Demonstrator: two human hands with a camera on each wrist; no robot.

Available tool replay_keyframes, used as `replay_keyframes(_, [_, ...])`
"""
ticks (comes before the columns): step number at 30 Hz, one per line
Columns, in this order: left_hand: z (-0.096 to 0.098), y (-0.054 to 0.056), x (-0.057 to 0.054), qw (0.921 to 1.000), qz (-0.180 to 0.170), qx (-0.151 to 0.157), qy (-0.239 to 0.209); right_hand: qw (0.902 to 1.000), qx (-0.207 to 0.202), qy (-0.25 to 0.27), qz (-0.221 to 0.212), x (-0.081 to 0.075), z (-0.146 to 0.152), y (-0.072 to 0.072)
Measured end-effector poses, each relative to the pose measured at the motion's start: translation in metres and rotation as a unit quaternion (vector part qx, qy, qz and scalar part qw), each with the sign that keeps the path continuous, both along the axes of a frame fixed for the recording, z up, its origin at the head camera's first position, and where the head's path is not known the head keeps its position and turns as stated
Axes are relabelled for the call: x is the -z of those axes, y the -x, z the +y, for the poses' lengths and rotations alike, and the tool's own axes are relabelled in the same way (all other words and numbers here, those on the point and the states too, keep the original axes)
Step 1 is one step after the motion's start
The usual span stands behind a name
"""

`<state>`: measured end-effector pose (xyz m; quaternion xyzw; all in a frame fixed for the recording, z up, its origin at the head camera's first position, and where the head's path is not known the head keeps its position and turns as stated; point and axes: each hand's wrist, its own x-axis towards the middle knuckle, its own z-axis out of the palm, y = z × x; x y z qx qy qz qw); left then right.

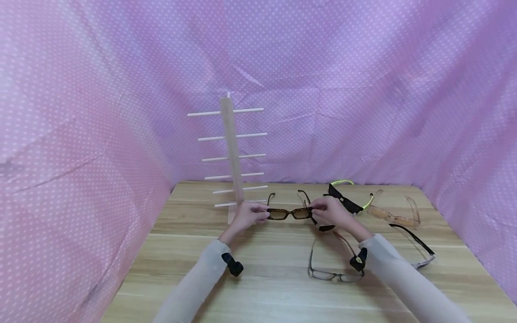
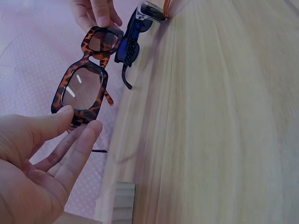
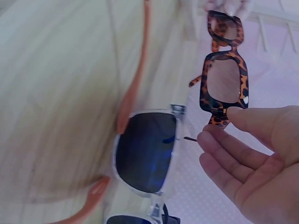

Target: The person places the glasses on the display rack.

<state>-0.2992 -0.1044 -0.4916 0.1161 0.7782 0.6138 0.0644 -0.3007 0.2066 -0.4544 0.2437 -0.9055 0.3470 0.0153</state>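
- Left hand point(image 1: 249, 216) and right hand point(image 1: 332, 212) are pinching the tortoiseshell sunglasses point(image 2: 85, 78) by opposite ends.
- They are hovering just right of the wooden rack point(image 1: 232, 143).
- Keeping both ends level is probably preventing twisting.

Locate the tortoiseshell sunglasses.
In the head view, just below centre, right of the wooden rack, the tortoiseshell sunglasses are held by the left hand and right hand.
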Motion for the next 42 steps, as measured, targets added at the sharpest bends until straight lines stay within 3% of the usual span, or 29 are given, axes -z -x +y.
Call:
replay_keyframes(5, [0.006, 0.000, -0.004, 0.9998, 0.000, 0.018, 0.002, 0.9997, 0.002, 0.022, 0.005, -0.006, 0.010, 0.000])
replay_keyframes(11, [0.011, -0.002, -0.010, 0.9995, -0.007, 0.031, -0.004, 0.9986, 0.008, 0.047, -0.023, -0.014, 0.018, 0.000])
replay_keyframes(20, [0.009, -0.016, -0.022, 0.9952, 0.051, 0.079, 0.028, 0.9971, -0.012, 0.064, -0.039, -0.026, 0.024, -0.011])
replay_keyframes(32, [-0.022, -0.031, -0.048, 0.9910, 0.051, 0.119, 0.031, 0.9963, -0.051, 0.060, -0.035, -0.051, 0.010, -0.028])
replay_keyframes(42, [-0.056, -0.040, -0.065, 0.9825, 0.039, 0.174, 0.054, 0.9953, -0.081, 0.036, -0.039, -0.058, -0.011, -0.036])
